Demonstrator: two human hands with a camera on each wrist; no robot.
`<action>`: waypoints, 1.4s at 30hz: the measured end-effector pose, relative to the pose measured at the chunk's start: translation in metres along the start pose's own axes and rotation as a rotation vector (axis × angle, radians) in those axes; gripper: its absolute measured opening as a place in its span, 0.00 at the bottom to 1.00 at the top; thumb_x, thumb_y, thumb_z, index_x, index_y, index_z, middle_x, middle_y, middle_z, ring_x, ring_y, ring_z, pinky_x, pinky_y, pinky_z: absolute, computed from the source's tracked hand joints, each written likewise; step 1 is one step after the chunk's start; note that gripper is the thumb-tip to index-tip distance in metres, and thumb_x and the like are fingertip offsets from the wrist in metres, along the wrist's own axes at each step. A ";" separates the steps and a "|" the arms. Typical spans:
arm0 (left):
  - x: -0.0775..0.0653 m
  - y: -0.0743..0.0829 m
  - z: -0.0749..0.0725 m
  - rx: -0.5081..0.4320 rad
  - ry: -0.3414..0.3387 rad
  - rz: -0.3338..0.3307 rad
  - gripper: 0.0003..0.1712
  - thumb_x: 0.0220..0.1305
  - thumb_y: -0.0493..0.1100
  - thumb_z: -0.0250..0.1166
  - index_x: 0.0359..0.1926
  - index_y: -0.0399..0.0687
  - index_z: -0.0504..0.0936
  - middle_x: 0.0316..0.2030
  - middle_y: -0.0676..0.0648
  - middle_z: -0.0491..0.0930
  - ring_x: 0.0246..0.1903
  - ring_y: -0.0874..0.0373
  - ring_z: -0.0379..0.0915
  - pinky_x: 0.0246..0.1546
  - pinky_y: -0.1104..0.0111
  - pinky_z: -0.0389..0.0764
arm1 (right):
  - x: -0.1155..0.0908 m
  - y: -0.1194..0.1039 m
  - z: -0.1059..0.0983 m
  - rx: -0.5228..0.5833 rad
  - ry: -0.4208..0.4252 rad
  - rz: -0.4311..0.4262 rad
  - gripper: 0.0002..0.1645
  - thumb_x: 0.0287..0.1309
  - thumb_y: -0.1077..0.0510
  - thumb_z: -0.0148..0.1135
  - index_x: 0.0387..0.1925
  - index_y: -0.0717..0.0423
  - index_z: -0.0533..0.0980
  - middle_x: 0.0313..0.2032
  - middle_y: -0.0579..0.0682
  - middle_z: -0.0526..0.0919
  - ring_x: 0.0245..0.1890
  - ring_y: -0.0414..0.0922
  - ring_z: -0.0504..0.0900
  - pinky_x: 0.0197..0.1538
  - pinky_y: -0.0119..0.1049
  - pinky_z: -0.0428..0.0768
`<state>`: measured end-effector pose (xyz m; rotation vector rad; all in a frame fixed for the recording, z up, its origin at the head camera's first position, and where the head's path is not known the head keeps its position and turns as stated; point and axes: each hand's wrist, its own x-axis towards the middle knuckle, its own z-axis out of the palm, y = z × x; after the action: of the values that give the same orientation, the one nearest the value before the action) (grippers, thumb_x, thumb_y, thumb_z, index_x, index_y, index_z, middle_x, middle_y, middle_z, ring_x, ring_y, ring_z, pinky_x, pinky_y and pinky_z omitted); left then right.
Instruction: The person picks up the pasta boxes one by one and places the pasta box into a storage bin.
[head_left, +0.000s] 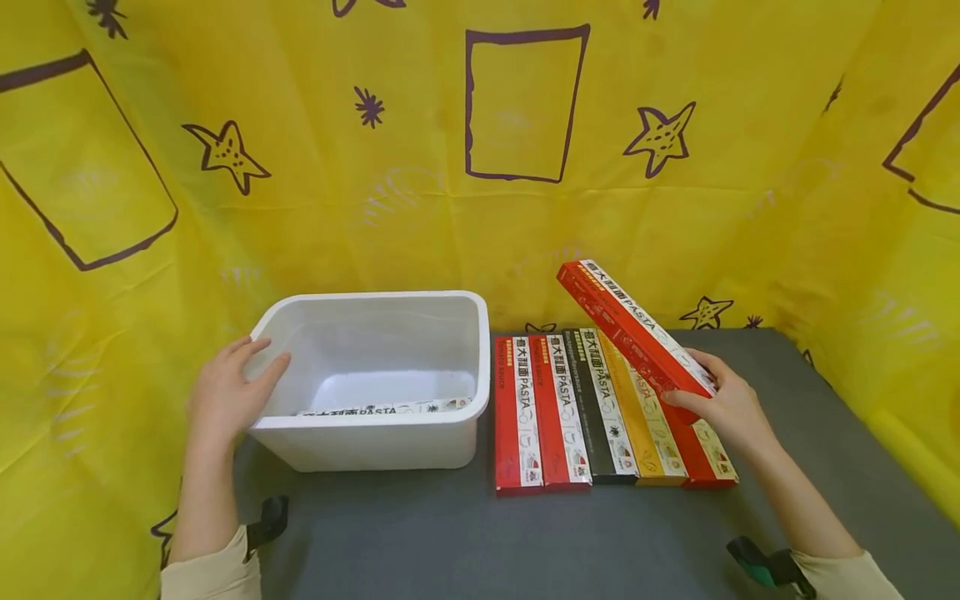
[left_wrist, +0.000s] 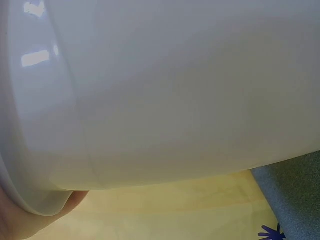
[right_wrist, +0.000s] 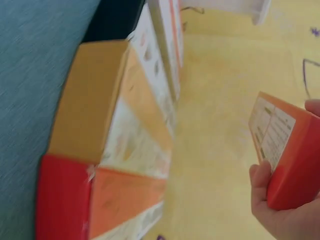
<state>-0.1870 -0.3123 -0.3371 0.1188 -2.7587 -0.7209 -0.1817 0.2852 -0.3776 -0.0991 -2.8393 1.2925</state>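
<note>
Above the right end of the row, my right hand grips a red pasta box by its near end, thumb on one side and fingers on the other. Its far end points up and to the left, clear of the boxes below. My left hand holds the left rim of a white plastic bin, with the thumb and a finger over the edge. Inside the bin, along its near wall, a pasta box shows partly; the wall hides the rest. In the left wrist view the bin's side fills most of the picture.
Right of the bin, pasta boxes lie side by side: two red ones, the nearest to the bin included, a black one, a yellow one and another red one. They lie on a grey tabletop, with a yellow patterned cloth around it.
</note>
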 end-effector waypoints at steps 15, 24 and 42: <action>0.001 0.004 -0.001 -0.001 -0.020 -0.015 0.39 0.70 0.64 0.49 0.67 0.37 0.68 0.67 0.28 0.60 0.63 0.24 0.54 0.55 0.29 0.55 | 0.007 -0.048 0.020 0.162 -0.069 -0.106 0.49 0.54 0.45 0.69 0.73 0.49 0.57 0.57 0.63 0.71 0.43 0.55 0.76 0.36 0.40 0.80; -0.001 0.008 -0.002 0.010 -0.025 -0.042 0.40 0.69 0.65 0.49 0.68 0.39 0.68 0.68 0.29 0.59 0.63 0.25 0.53 0.52 0.27 0.55 | 0.013 -0.080 0.030 0.169 -0.130 -0.202 0.46 0.52 0.50 0.69 0.72 0.47 0.61 0.56 0.62 0.72 0.46 0.55 0.75 0.35 0.40 0.80; -0.004 0.003 -0.004 -0.015 -0.002 -0.041 0.39 0.69 0.64 0.50 0.67 0.37 0.69 0.68 0.29 0.60 0.64 0.26 0.53 0.57 0.30 0.54 | 0.034 -0.147 0.059 0.078 -0.261 -0.402 0.43 0.42 0.48 0.74 0.64 0.39 0.71 0.49 0.53 0.79 0.44 0.52 0.77 0.37 0.40 0.82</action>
<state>-0.1817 -0.3104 -0.3335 0.1717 -2.7599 -0.7531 -0.2259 0.1471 -0.3060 0.6513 -2.7906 1.4014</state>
